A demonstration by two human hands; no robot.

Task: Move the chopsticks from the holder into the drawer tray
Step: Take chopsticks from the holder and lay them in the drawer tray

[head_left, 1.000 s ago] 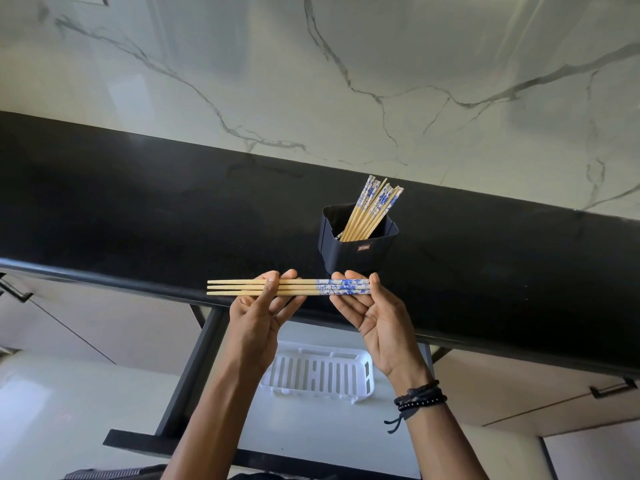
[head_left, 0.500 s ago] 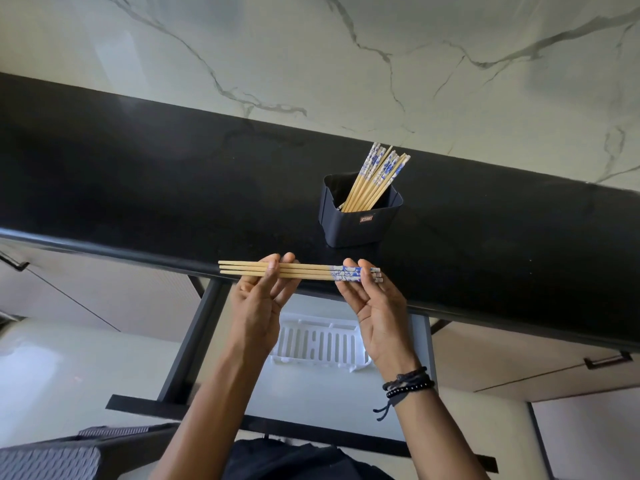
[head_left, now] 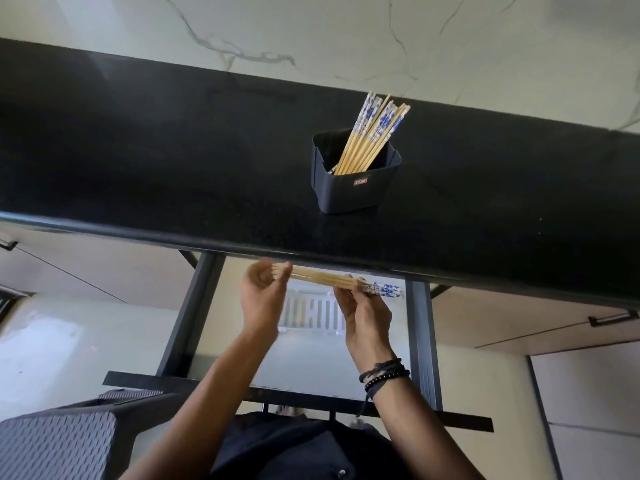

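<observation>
A bundle of wooden chopsticks (head_left: 322,277) with blue-and-white ends lies level just below the counter's front edge, above the open drawer. My right hand (head_left: 363,313) grips it near the patterned end. My left hand (head_left: 265,299) pinches the plain tips; it is blurred. Under the hands sits a white slotted tray (head_left: 311,315) in the drawer, partly hidden. A dark square holder (head_left: 353,187) stands on the black counter with several more chopsticks (head_left: 372,133) leaning in it.
The black countertop (head_left: 173,161) overhangs the drawer's back. The drawer has dark side rails (head_left: 188,313) and a dark front bar (head_left: 277,396). A grey textured block (head_left: 59,445) is at bottom left. A cabinet handle (head_left: 613,318) shows at right.
Both hands have carried the chopstick bundle down and towards me, from over the counter edge to below it, above the drawer tray. The holder has not moved.
</observation>
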